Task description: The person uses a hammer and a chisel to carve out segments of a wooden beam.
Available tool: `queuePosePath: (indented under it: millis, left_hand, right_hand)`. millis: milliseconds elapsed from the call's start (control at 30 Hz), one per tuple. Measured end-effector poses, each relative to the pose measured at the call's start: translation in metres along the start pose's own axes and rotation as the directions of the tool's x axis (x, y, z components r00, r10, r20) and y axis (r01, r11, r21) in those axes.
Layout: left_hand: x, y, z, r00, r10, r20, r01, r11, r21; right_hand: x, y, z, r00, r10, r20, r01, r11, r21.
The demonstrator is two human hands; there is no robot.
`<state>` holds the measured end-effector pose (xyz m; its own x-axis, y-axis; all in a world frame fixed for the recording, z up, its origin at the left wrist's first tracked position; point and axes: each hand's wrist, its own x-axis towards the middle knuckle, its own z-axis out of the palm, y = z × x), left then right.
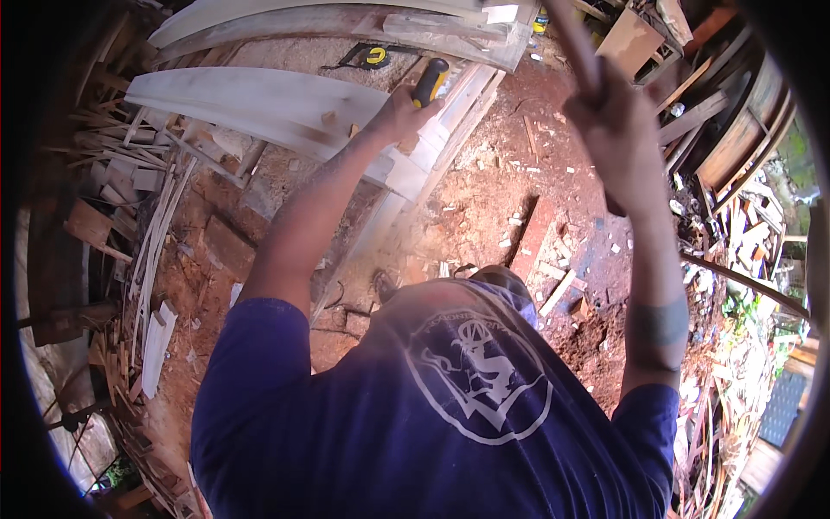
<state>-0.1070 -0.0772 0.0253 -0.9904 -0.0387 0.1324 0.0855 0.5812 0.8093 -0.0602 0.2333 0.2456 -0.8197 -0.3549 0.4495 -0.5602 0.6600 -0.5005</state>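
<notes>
Handwork on the timber looks under way, with no sign that it is finished

The left hand (399, 117) has its fingers wrapped around a black-and-yellow handled tool (430, 82), upright over the right end of a pale curved plank (251, 102). The tool's working end is hidden, so whether it touches the wood cannot be told. The right hand (616, 130), blurred, is raised on the right, its fingers closed around a brown wooden stick (577, 48) whose far end runs out of view.

As for progress, some work on the wood seems done: pale patches show on the timber pieces (432, 156) just right of and nearer than the left hand, and small wood chips (566, 251) are strewn over the reddish ground (475, 208). Which of these come from this plank cannot be told. With both tools held, the work looks unfinished; how much is left does not show, since the left hand and its tool cover part of the spot.

A yellow-and-black tape measure (373, 58) lies farther off, left of the handled tool, between the plank and a far board (259, 30).
</notes>
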Motion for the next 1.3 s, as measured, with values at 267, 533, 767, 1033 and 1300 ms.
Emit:
queuePosePath:
  millis: [267,533,767,1033,1300]
  left_hand:
    - [0.017,0.012,0.008,0.981,0.151,0.125,-0.148,0.988,-0.037]
    - [-0.013,0.032,0.028,0.919,0.120,-0.376,-0.115,0.993,0.035]
    - [-0.038,0.071,0.046,0.724,0.124,-0.679,-0.191,0.981,-0.026]
    - [-0.011,0.039,0.013,0.973,-0.060,-0.225,0.013,0.979,-0.203]
    - [0.036,0.021,-0.018,0.934,0.019,0.356,0.076,0.965,-0.251]
  right_hand:
    - [-0.036,0.030,0.083,0.932,0.106,0.348,-0.024,0.972,-0.233]
    - [-0.111,0.054,0.059,0.809,0.561,0.178,-0.582,0.717,0.384]
    - [-0.185,0.040,0.081,0.495,0.837,0.235,-0.787,0.317,0.530]
    - [-0.212,0.015,0.095,0.404,0.877,0.261,-0.806,0.206,0.554]
    - [-0.189,0.026,0.091,0.467,0.822,0.327,-0.814,0.254,0.523]
